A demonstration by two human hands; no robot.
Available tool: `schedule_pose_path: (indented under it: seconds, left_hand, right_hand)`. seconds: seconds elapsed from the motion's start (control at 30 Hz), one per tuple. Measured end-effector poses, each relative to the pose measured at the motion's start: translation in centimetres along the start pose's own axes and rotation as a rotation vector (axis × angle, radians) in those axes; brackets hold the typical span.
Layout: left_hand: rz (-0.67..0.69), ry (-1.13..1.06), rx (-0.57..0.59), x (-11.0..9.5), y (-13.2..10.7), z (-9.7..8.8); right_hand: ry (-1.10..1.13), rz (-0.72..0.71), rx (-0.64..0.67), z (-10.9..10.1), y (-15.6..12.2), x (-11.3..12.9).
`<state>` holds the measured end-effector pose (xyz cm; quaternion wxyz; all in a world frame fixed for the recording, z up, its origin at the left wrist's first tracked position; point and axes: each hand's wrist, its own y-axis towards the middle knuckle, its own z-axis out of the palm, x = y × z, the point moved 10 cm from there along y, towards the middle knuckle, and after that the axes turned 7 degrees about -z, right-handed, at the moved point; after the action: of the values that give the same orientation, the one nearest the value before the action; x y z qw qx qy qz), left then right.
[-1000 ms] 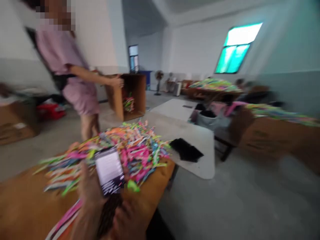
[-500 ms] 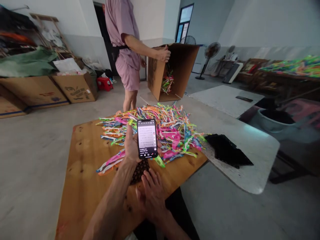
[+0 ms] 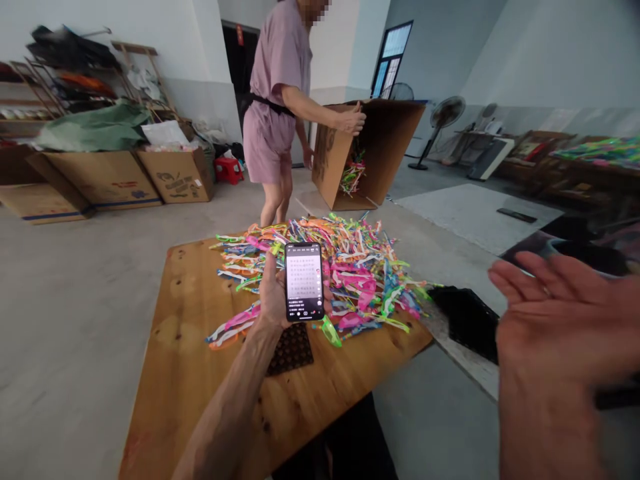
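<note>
My left hand [image 3: 273,297] grips a smartphone [image 3: 304,281] upright above a wooden table [image 3: 175,373], its lit screen facing me. A heap of bright plastic strips [image 3: 330,267] covers the table's far half, just behind the phone. Under the phone lies a dark patterned mat [image 3: 291,350]. My right hand [image 3: 555,313] is raised close to the camera at the right, fingers stretched out and empty. A person in a pink outfit [image 3: 277,113] stands beyond the table and tips a cardboard box [image 3: 370,150] that holds more strips.
A grey-topped table [image 3: 470,213] adjoins the wooden one on the right, with a black tray [image 3: 463,320] on it. Cardboard boxes [image 3: 110,177] line the left wall. A standing fan [image 3: 440,123] and another table of strips [image 3: 600,150] stand at the far right.
My right hand has lifted off the table near the dark mat and risen to the right, close to the camera, open. The phone stays held. The view steadied after a fast swing.
</note>
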<state>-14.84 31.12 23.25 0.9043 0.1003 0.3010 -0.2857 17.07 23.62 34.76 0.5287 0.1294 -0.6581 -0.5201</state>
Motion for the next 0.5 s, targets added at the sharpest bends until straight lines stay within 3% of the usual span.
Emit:
schedule_pose_path:
  seconds: [0.03,0.07,0.13,0.2,0.23,0.3,0.4,0.5]
  left_hand:
    - [0.005,-0.007,-0.002,-0.1,0.0,0.0]
    - [0.015,-0.016,-0.008,-0.2,0.0,-0.1]
    - [0.034,-0.035,-0.028,-0.6,-0.1,-0.2]
    - [0.041,-0.047,-0.039,-0.9,-0.1,-0.1]
    - [0.038,-0.053,-0.042,-1.0,-0.1,0.0]
    - [0.037,-0.065,-0.051,-1.2,-0.2,0.2]
    - [0.042,-0.083,-0.078,-1.6,-0.3,0.2]
    - [0.044,-0.090,-0.091,-1.7,-0.5,0.1]
  right_hand:
    - [0.085,0.035,-0.064,-0.2,-0.6,0.0]
    - [0.113,0.066,-0.048,0.7,-2.2,0.3]
    - [-0.001,0.082,0.172,4.7,-7.8,1.6]
    - [-0.106,-0.097,0.496,10.0,-15.1,3.9]
    - [-0.141,-0.199,0.594,11.8,-18.5,4.8]
    - [-0.181,-0.268,0.695,14.1,-23.8,4.9]
    - [-0.276,-0.294,0.808,16.0,-28.2,3.6]
    - [-0.311,-0.286,0.853,16.7,-29.8,2.6]
